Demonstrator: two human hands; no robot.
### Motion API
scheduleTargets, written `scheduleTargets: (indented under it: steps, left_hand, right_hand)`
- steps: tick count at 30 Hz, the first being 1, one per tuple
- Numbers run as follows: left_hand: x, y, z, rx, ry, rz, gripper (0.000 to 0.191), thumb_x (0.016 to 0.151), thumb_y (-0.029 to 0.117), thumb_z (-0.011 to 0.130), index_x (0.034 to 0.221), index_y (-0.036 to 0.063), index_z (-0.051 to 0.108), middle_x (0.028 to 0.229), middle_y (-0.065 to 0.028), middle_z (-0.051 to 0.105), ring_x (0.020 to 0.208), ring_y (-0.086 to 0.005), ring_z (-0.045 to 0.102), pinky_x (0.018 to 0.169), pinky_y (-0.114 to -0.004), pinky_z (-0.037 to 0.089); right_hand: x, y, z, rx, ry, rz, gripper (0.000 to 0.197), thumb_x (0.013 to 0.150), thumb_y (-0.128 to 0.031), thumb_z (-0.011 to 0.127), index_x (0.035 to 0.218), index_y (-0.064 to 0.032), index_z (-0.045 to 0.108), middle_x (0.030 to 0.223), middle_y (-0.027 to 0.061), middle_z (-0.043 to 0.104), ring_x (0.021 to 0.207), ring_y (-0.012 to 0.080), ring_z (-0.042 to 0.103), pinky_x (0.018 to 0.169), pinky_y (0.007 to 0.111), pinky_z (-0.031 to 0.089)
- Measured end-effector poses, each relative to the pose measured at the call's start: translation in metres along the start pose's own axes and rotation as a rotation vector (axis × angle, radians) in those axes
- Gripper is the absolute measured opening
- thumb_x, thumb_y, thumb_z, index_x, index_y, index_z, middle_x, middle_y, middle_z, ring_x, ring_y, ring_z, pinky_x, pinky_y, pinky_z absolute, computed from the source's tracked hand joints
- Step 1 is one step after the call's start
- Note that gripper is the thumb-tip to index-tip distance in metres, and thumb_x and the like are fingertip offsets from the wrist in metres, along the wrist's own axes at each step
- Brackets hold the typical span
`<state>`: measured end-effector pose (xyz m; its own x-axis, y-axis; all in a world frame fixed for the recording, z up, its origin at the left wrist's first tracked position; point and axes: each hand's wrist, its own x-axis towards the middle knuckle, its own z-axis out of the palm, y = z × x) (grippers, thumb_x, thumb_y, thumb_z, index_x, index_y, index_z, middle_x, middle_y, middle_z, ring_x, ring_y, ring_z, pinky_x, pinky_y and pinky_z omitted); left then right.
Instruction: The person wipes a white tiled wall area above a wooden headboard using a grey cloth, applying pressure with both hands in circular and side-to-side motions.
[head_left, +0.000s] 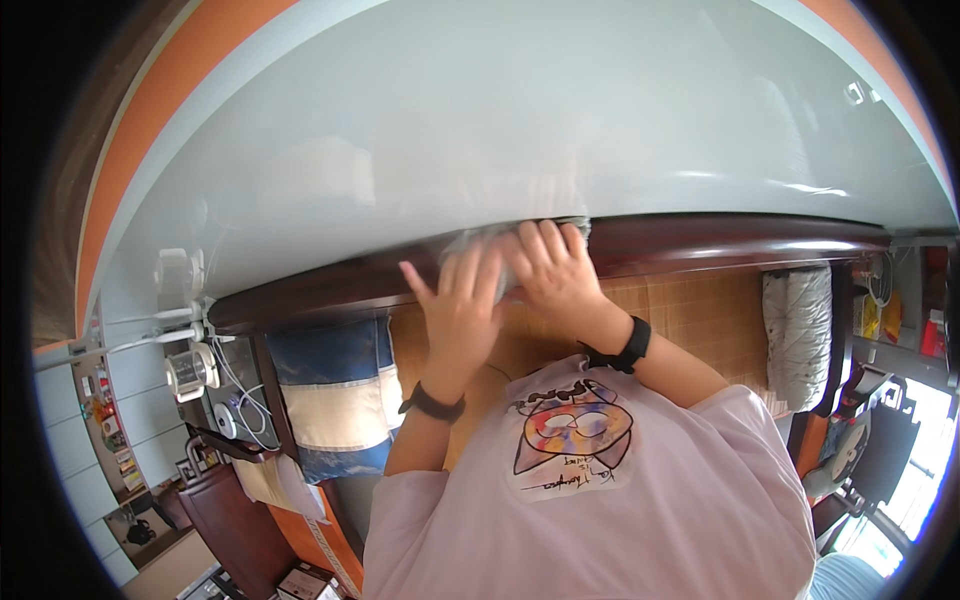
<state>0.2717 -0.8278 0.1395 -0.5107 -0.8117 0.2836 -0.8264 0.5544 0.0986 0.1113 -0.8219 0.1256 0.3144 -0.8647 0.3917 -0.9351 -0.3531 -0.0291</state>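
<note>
A crumpled grey cloth (576, 223) lies over the rounded top of a dark wooden bed rail (720, 236), bunched under both hands. My right hand (553, 259) grips it with bent fingers curled over the rail's far edge. Close beside it, my left hand (466, 289) is blurred, its fingers on the cloth and its little finger held out to the left. The hands nearly touch, and they hide most of the cloth. Each wrist wears a black band.
Beyond the rail stands a glossy pale grey surface (480, 112) with an orange stripe. A bamboo mat (697, 315) covers the bed. A blue-and-cream pillow (330, 397) lies left, a folded grey quilt (799, 337) right. White cables (240, 390) hang near a clear-sided appliance (191, 373) at left.
</note>
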Motion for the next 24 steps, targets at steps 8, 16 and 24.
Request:
scheduleTargets:
  steps: [8,16,24]
  left_hand:
    - [-0.006,-0.030,-0.012,-0.062,0.014,-0.070,0.071,0.064,0.019,0.078,0.127,0.0086,0.048,0.124,-0.0153,0.047,0.116,-0.0335,0.046,0.099,-0.050,0.035]
    - [0.002,-0.040,-0.020,-0.180,-0.051,-0.001,0.071,0.062,0.011,0.077,0.126,0.0055,0.046,0.125,-0.0198,0.042,0.117,-0.0385,0.041,0.097,-0.047,0.036]
    - [0.009,-0.028,-0.009,-0.054,0.033,0.017,0.074,0.058,0.017,0.080,0.124,0.0086,0.048,0.118,-0.0176,0.046,0.110,-0.0367,0.044,0.093,-0.048,0.036]
  right_hand:
    - [0.022,-0.037,0.014,-0.114,0.020,-0.031,0.060,0.073,-0.036,0.062,0.120,-0.0032,0.047,0.113,0.0122,0.049,0.100,0.0254,0.047,0.086,0.039,0.038]
    - [0.018,-0.036,0.013,-0.040,-0.027,0.019,0.067,0.068,-0.036,0.068,0.124,-0.0061,0.045,0.116,0.0101,0.048,0.103,0.0229,0.047,0.089,0.037,0.037]
    - [0.009,-0.023,0.001,0.087,0.007,0.014,0.078,0.064,-0.036,0.073,0.130,-0.0075,0.042,0.119,0.0064,0.047,0.106,0.0208,0.047,0.094,0.036,0.036]
